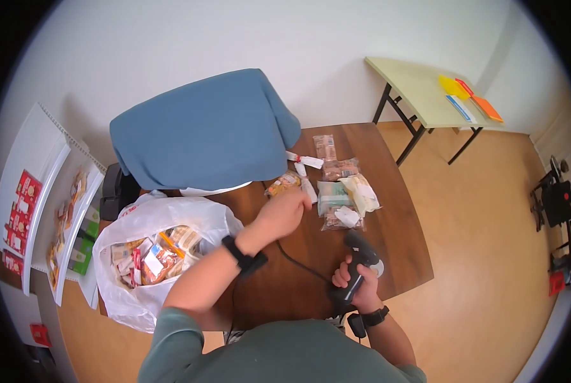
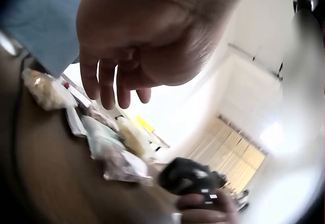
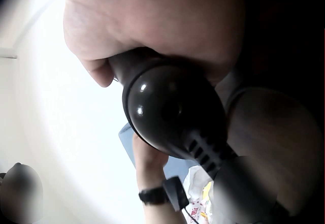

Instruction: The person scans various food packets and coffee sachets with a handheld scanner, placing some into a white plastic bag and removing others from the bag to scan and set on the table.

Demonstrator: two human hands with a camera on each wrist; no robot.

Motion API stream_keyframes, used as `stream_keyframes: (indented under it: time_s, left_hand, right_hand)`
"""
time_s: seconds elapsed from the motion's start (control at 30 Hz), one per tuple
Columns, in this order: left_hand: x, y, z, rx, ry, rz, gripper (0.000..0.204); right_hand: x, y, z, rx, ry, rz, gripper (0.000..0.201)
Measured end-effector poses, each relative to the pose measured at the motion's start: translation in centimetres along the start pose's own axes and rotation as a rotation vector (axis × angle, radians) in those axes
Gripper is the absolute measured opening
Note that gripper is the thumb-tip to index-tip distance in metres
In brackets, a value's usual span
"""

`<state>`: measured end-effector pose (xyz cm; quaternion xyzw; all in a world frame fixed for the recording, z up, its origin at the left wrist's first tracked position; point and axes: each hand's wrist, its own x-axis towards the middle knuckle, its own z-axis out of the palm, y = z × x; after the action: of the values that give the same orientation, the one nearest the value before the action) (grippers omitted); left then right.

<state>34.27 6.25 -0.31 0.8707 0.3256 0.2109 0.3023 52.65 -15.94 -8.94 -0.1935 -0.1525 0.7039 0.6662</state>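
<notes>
My right hand [image 1: 366, 292] grips a black handheld barcode scanner [image 1: 354, 250] by its handle, its head tilted up toward the table's packets. In the right wrist view the scanner's rounded handle end [image 3: 167, 107] and cable show large. My left hand [image 1: 280, 217] hovers over the table with fingers loosely bent; in the left wrist view nothing shows between its fingers [image 2: 106, 82]. Just beyond it lies a clear packet of yellowish food [image 1: 284, 184]. To its right are a pale green packet [image 1: 330, 195], a cream-coloured packet [image 1: 362, 194] and reddish packets [image 1: 340, 168].
On the left, a white plastic bag [image 1: 212, 214] holds several wrapped foods. A blue cloth [image 1: 202, 127] covers a bulky object behind it. Shelves [image 1: 55, 166] with packages stand far left. The scanner's cable [image 1: 298, 260] crosses the wooden table [image 1: 394, 236]. A second table [image 1: 419, 89] stands back right.
</notes>
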Motion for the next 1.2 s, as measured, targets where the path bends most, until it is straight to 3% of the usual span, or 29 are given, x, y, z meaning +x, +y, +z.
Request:
stream_keyframes:
  time_s: [0.17, 0.27, 0.3, 0.4, 0.53, 0.6, 0.7, 0.77, 0.87, 0.9, 0.97, 1.0, 1.1, 1.2]
  left_hand:
    - [9.0, -5.6, 2.7, 0.337, 0.124, -0.126, 0.029]
    - [10.9, -8.7, 4.6, 0.494, 0.241, 0.009, 0.033]
    - [11.3, -8.7, 4.6, 0.489, 0.232, 0.021, 0.033]
    - [11.9, -8.4, 3.6, 0.486, 0.009, -0.207, 0.031]
    - [12.0, -10.0, 3.5, 0.558, -0.003, -0.226, 0.024]
    - [10.8, -8.1, 2.8, 0.265, 0.153, -0.194, 0.018]
    - [8.6, -2.8, 1.0, 0.192, 0.278, -0.124, 0.022]
    - [7.4, -1.6, 0.4, 0.165, 0.277, -0.144, 0.027]
    - [4.8, -1.9, 0.3, -0.327, 0.130, -0.227, 0.026]
    - [3.4, -0.2, -0.9, -0.325, 0.146, -0.238, 0.026]
    - [-0.1, 2.9, -3.1, -1.326, -0.106, -0.608, 0.024]
    - [-1.6, 2.7, -2.9, -1.431, -0.114, -0.580, 0.026]
    - [-5.3, 5.1, -4.1, -1.526, -0.025, -0.614, 0.030]
    - [-8.2, 4.6, -4.4, -1.539, -0.020, -0.603, 0.032]
  right_hand:
    - [0.1, 0.0, 0.3, 0.003, 0.000, 0.033, 0.036]
    - [0.0, 0.1, 0.1, 0.023, 0.002, 0.020, 0.035]
    - [0.0, 0.1, 0.0, 0.033, -0.006, 0.025, 0.035]
    - [0.1, 0.0, 0.0, 0.055, -0.001, 0.026, 0.035]
    - [0.3, 0.0, -0.1, 0.081, -0.023, 0.052, 0.035]
    - [0.4, -0.1, -0.1, 0.084, -0.029, 0.065, 0.035]
    - [0.3, 0.0, -0.2, 0.084, -0.035, 0.082, 0.036]
    - [0.4, -0.1, -0.1, 0.082, -0.042, 0.097, 0.036]
    - [0.3, -0.1, 0.1, 0.061, -0.009, 0.076, 0.035]
    - [0.3, -0.1, 0.1, 0.058, -0.018, 0.094, 0.035]
    - [0.3, 0.0, 0.3, -0.012, 0.003, 0.067, 0.037]
    - [0.3, 0.1, 0.4, -0.017, 0.006, 0.057, 0.037]
    - [0.1, 0.2, 0.8, -0.048, -0.037, 0.027, 0.036]
    - [-0.7, -0.2, 3.0, -0.116, -0.129, 0.073, 0.036]
